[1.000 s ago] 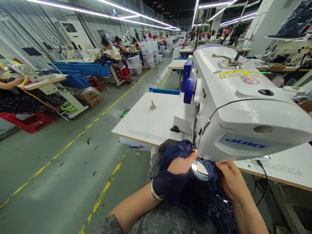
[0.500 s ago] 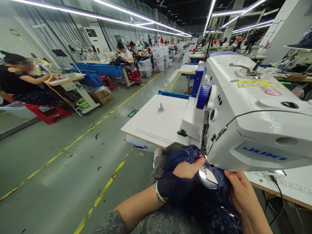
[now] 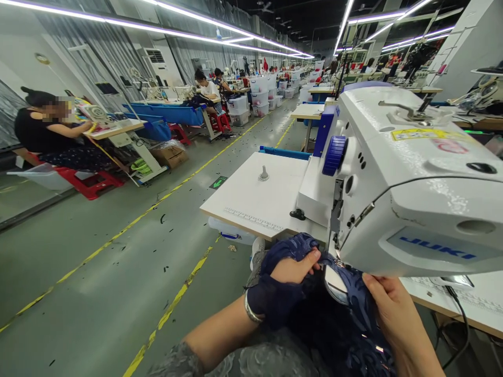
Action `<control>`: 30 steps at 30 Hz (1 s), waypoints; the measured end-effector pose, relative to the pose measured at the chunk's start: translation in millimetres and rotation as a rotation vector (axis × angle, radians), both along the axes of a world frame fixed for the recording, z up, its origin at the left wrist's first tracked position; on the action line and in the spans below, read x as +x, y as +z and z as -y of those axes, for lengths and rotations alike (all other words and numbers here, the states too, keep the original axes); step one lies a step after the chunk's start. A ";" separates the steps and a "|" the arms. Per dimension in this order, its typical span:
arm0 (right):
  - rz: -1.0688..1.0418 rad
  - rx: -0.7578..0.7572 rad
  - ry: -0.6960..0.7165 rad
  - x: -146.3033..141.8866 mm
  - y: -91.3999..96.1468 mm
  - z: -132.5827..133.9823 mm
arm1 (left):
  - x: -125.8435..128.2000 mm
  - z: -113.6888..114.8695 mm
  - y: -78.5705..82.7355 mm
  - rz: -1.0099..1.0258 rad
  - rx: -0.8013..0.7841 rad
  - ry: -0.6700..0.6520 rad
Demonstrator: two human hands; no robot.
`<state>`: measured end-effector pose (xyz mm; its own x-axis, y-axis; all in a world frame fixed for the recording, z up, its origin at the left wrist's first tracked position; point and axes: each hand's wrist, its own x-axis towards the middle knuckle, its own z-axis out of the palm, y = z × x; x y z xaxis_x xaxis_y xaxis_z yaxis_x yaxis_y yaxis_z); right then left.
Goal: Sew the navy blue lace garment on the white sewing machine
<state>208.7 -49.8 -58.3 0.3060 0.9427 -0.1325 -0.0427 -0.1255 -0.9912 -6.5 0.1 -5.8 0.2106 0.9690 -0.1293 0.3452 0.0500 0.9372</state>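
Dark navy patterned fabric point(image 3: 356, 298) is draped around the metal bed end point(image 3: 335, 285) of a white JUKI sewing machine point(image 3: 424, 209), beneath its head. My left hand point(image 3: 294, 268) pinches the fabric between thumb and fingers just left of the needle area, with more of it bunched over the back of the hand and wrist. On the other side, my right hand point(image 3: 383, 293) grips the fabric edge, fingers closed. The lower part of the cloth hangs down towards my lap. The machine's head hides part of the needle.
A white worktable point(image 3: 255, 193) with a printed ruler extends left of the machine. Its blue handwheel point(image 3: 334, 155) faces the aisle. A co-worker point(image 3: 51, 131) sits on a red stool point(image 3: 88, 180) at far left. Plastic bins point(image 3: 259, 97) stand farther back.
My left hand has shifted slightly left, away from the needle area, still pinching the fabric. My right hand keeps its hold. The whole view has turned slightly left.
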 end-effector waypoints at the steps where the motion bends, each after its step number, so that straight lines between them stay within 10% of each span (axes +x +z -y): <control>1: 0.020 -0.016 0.011 0.5 0.7 0.0 | -3.7 -0.3 -0.4 0.009 0.007 -0.014; 13: 0.024 0.151 0.050 -12.6 11.2 -1.2 | -15.7 -1.3 4.2 0.050 -0.078 -0.013; 30: 0.135 0.005 0.262 12.2 21.6 30.8 | -17.1 5.9 4.3 -0.120 -0.178 -0.041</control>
